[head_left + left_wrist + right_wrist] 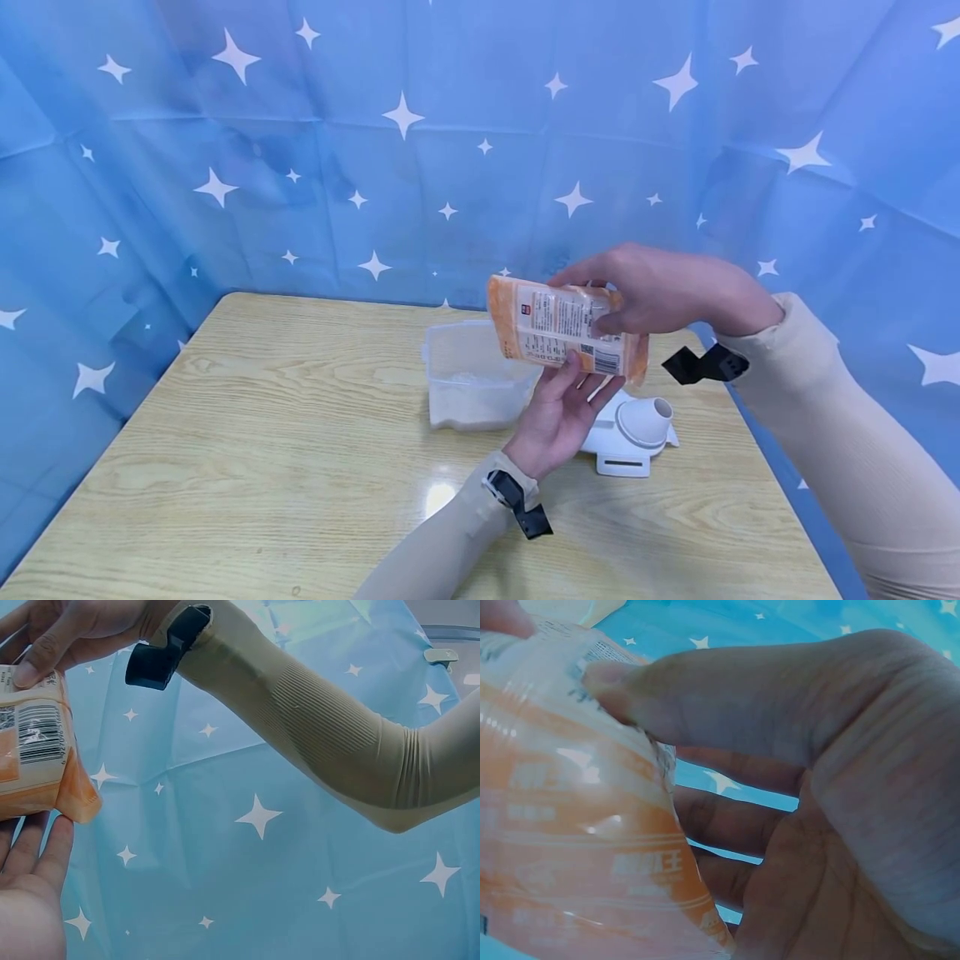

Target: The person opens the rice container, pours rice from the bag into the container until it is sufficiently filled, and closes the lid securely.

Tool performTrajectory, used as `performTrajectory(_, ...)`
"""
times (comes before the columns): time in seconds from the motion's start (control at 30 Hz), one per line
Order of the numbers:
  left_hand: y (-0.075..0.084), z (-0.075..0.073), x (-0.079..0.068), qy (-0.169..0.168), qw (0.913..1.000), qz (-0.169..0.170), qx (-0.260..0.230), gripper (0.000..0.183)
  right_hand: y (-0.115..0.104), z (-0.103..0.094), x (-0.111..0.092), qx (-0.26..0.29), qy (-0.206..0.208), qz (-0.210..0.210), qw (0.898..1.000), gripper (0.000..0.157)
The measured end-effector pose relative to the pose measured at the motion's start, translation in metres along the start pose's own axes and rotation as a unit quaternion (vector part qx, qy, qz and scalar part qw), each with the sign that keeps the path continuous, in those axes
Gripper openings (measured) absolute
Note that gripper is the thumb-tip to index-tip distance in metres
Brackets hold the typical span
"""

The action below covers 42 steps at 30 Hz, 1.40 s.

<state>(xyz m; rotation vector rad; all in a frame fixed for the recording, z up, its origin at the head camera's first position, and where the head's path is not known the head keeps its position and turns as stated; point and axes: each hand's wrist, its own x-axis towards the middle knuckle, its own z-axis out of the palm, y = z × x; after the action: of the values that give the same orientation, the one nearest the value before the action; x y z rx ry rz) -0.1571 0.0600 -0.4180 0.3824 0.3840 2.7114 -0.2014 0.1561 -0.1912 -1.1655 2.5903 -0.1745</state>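
An orange and white printed plastic packet (555, 329) is held in the air between both hands, tilted, its barcode side facing the head camera. The right hand (645, 292) grips it from above, with the thumb (630, 694) on one face and the other fingers on the far side. From below, the left hand (558, 417) holds its lower edge, thumb against the printed face and fingers underneath. Behind the packet, a clear plastic container (480, 400) stands on the table with pale contents in its lower part. In the right wrist view the packet looks creased and shiny.
On the wooden table (247, 450), to the container's right, lies a white plastic piece (637, 429) with a round spout, partly hidden by the left hand and packet. A blue curtain with white stars (405, 117) hangs behind the table and along both sides.
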Motion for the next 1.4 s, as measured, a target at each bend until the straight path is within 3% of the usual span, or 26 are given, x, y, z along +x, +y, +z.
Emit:
performTrajectory(0.3, 0.002, 0.0, -0.001, -0.002, 0.9999, 0.0, -0.012, 0.05, -0.004, -0.002, 0.005, -0.008, -0.007, 0.011, 1.0, 0.062)
performTrajectory(0.53, 0.001, 0.001, -0.001, -0.007, 0.9998, 0.014, -0.008, 0.042, -0.007, -0.003, 0.008, -0.009, -0.015, 0.021, 1.0, 0.062)
performTrajectory(1.4, 0.001, 0.002, -0.001, -0.006, 0.9996, 0.023, -0.015, 0.043, -0.011, -0.006, 0.013, -0.031, -0.019, 0.012, 0.999, 0.062)
